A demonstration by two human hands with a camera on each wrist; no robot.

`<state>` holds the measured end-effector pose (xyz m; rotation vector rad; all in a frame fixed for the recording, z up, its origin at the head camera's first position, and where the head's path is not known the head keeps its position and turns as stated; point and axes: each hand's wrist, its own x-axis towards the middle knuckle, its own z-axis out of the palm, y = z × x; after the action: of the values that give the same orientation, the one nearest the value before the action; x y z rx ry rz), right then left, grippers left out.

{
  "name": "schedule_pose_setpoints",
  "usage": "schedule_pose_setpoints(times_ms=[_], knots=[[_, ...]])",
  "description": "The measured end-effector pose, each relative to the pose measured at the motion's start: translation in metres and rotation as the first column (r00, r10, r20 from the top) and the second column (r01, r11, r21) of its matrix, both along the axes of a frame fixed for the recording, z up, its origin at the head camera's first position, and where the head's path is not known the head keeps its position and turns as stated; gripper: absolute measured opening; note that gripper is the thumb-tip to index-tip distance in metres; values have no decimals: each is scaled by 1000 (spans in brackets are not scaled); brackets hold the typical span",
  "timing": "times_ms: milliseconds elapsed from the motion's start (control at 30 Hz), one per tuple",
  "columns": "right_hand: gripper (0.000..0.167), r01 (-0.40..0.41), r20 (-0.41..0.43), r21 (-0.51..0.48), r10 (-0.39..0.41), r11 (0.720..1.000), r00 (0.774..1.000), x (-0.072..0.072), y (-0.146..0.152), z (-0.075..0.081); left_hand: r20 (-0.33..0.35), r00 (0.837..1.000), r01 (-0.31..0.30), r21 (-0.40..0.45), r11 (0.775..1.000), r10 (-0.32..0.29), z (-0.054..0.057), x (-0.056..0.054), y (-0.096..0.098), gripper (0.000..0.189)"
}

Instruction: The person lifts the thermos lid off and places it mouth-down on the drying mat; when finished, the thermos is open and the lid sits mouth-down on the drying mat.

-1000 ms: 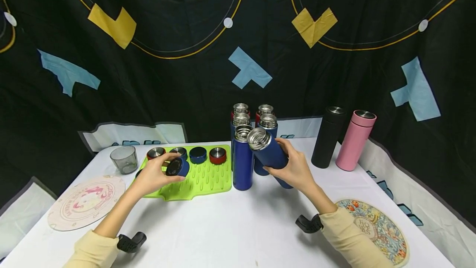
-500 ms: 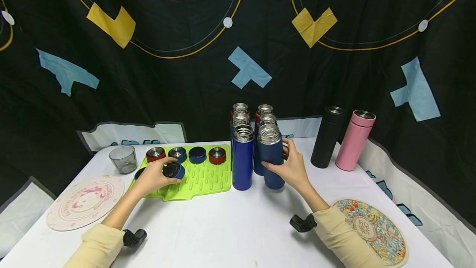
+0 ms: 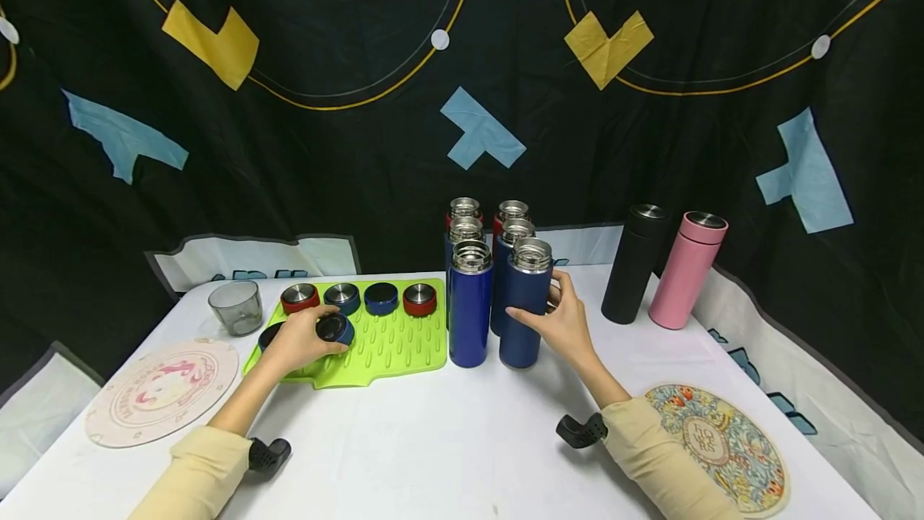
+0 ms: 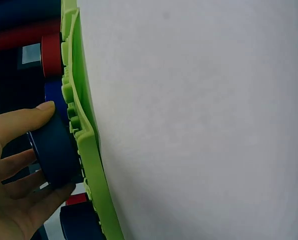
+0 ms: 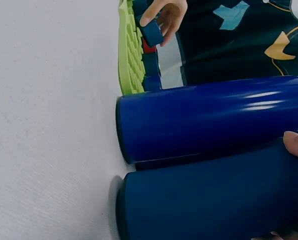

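The left hand (image 3: 297,341), at the middle left of the frame, pinches a dark blue lid (image 3: 334,328) over the green mat (image 3: 404,350). I can't tell if they touch. The right hand (image 3: 565,324), right of the middle, holds a dull blue bottle (image 3: 523,303) that looks upright, with no lid on.

A shiny blue bottle (image 3: 470,313) stands just beside it. A push toward the left of the frame could knock both over, I think, because they are so close. The lid might slip if the pinch gets loose.

The pink round mat (image 3: 162,393), lower left, has letters, and the flowery mat (image 3: 747,452), lower right, has marks. Both are too small to read. I see no names on the two bottles.
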<state>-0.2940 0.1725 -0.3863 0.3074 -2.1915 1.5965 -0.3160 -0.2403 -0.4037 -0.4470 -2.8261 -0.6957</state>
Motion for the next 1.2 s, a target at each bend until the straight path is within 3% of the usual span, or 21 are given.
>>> schedule_pose_setpoints(times_ms=[300, 800, 933, 1200], knots=[[80, 14, 24, -25, -14, 1000, 1000, -3, -5, -6, 33, 999, -39, -3, 999, 39, -2, -3, -2, 68], [84, 18, 15, 36, -19, 999, 1000, 1, -9, -7, 27, 999, -18, -31, 999, 19, 6, -1, -2, 67], [83, 1, 19, 79, -3, 997, 1000, 5, -6, -5, -29, 999, -14, -23, 1000, 14, 9, 8, -3, 66], [85, -67, -20, 184, 72, 981, 997, 13, 11, 1, -124, 992, 13, 11, 1000, -12, 17, 38, -4, 64]])
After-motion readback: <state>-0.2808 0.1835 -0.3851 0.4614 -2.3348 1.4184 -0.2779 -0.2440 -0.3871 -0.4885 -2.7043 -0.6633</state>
